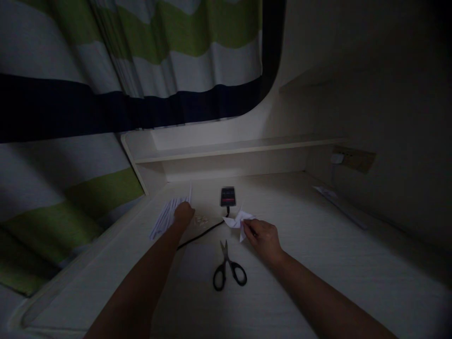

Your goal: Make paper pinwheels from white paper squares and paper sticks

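— While the light is dim, what lies on the pale woodgrain bench (318,245)?
— A folded white paper shape (237,219), pinched at its lower edge by the right hand (263,238); black-handled scissors (228,270) lie just below.
— And the left hand (183,213)?
— Arm outstretched, fingers curled down onto thin white paper strips (165,217).

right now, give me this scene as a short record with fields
left hand: on the stack of white paper
right hand: pinching a folded white paper shape
scissors: black handles, closed, flat on the desk, between the arms
phone: screen lit, black cable attached
backdrop: striped curtain, shelf
light: dim
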Demonstrator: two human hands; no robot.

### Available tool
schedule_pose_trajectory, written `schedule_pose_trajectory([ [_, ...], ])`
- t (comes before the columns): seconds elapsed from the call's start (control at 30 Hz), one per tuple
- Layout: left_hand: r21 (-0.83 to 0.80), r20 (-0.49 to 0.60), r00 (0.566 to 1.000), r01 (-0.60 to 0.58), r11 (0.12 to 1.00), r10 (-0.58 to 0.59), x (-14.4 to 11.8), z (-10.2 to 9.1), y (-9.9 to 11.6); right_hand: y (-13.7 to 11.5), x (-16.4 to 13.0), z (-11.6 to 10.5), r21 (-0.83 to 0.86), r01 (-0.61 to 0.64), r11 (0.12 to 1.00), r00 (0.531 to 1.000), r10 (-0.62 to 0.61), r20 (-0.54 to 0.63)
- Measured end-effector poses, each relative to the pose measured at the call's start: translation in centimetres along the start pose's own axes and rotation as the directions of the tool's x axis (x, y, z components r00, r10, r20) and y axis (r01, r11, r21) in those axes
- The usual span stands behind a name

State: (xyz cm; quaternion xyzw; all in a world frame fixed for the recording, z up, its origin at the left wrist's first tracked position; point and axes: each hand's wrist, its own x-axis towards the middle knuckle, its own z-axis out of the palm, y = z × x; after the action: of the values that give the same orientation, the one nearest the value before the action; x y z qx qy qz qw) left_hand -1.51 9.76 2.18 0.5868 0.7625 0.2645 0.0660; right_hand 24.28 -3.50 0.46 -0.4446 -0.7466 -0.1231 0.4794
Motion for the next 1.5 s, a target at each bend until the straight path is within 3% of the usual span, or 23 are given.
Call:
schedule_pose_trajectory([
  [0.1, -0.198, -0.028, 0.999, 0.024, 0.98, -0.03, -0.4, -0.9, 0.1, 0.2, -0.1, 0.2, 0.1, -0.095, 0.99, 0.995, 0.096, 0.001],
  [0.2, -0.442, -0.02, 0.998, 0.038, 0.896, -0.052, -1.9, -1.2, 0.2, 0.5, -0.2, 0.4, 0.26, -0.246, 0.934, 0.968, 0.248, 0.025],
  [0.37, -0.782, 0.049, 0.998, 0.066, 0.619, -0.045, -5.4, -0.2, 0.4, 0.7, 0.0, 0.9, 0.505, -0.448, 0.738, 0.883, 0.454, 0.12],
  [0.5, -0.883, 0.12, 0.993, 0.117, 0.455, -0.021, -6.6, 0.4, 0.4, 1.0, 0.3, 1.1, 0.611, -0.54, 0.579, 0.806, 0.566, 0.176],
  [0.67, -0.96, 0.241, 0.966, 0.224, 0.168, 0.088, -7.3, 0.2, 0.5, 0.7, 0.7, 0.7, 0.673, -0.607, 0.423, 0.721, 0.649, 0.243],
  [0.83, -0.97, 0.238, 0.948, 0.223, 0.095, 0.21, -9.1, -0.4, 1.6, 0.8, 1.0, 0.5, 0.734, -0.608, 0.302, 0.677, 0.68, 0.281],
  [1.03, -0.936, 0.349, 0.884, 0.346, 0.066, 0.311, -11.7, -1.5, 3.5, 0.8, 1.0, 0.3, 0.774, -0.572, 0.271, 0.694, 0.662, 0.281],
  [1.3, -0.903, 0.428, 0.778, 0.382, 0.195, 0.46, -13.9, -1.8, 4.6, -0.3, 1.6, -0.9, 0.821, -0.461, 0.338, 0.786, 0.585, 0.2],
  [1.5, -0.875, 0.48, 0.696, 0.421, 0.237, 0.534, -15.1, -1.9, 5.1, -0.8, 1.7, -0.9, 0.831, -0.454, 0.322, 0.797, 0.564, 0.216],
])
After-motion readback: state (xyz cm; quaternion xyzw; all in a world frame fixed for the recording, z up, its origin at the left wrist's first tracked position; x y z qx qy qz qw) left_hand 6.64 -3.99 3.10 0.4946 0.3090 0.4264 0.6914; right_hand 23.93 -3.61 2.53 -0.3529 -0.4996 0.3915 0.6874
